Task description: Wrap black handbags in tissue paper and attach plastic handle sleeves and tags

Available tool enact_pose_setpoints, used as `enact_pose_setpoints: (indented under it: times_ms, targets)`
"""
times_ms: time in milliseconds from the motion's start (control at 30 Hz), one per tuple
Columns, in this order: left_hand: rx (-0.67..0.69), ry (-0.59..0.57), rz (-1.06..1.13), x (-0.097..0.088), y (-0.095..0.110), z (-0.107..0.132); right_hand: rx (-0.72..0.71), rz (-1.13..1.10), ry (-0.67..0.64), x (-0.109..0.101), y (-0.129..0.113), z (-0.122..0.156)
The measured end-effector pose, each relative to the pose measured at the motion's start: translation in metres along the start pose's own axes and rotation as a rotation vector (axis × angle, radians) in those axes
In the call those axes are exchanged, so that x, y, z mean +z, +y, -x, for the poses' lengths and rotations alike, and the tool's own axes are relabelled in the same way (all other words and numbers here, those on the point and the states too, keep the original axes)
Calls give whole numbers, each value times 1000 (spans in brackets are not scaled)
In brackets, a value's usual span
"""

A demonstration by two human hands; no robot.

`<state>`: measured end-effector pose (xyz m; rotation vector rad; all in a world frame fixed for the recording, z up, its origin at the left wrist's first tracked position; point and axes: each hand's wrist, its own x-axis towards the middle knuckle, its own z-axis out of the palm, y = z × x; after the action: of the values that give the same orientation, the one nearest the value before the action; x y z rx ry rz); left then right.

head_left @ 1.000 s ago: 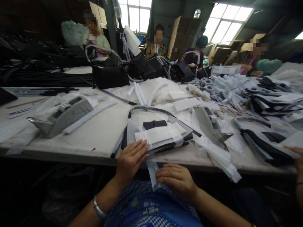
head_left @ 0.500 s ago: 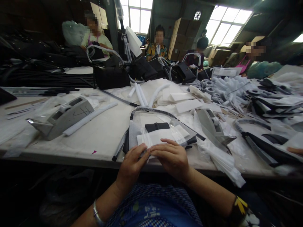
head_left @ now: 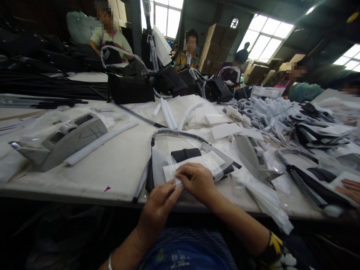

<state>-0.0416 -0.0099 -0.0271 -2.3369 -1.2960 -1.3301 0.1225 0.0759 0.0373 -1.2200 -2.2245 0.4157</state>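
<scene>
A flat black bag piece wrapped in clear plastic and white foam sheet (head_left: pixel 197 163) lies at the table's near edge, a black strap looped behind it. My right hand (head_left: pixel 197 182) rests on the white sheet, fingers curled and pressing a strip of clear tape onto it. My left hand (head_left: pixel 159 204) sits just below and left, fingertips pinching the tape's near end at the package edge.
A grey tape dispenser (head_left: pixel 60 140) stands at left, a second one (head_left: pixel 251 155) at right. White foam tubes (head_left: pixel 165 112), black handbags (head_left: pixel 131 88) and piled straps fill the table. Several people sit along the far side. Another person's fingers (head_left: pixel 348 187) show at the right edge.
My right hand rose from below the table edge onto the white sheet, carrying the tape strip up. My left hand slid back from the package top to its near edge.
</scene>
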Motion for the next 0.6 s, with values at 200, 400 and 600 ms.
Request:
enact_pose_setpoints:
  times_ms: [200, 400, 600]
  targets:
    - [60, -76, -67, -6, 3, -7, 27, 143, -154, -8, 0, -25]
    - [38, -111, -113, -8, 3, -12, 46, 40, -87, -9, 4, -30]
    - [96, -89, -130, -8, -6, -9, 142, -141, 234, -88, 63, 16]
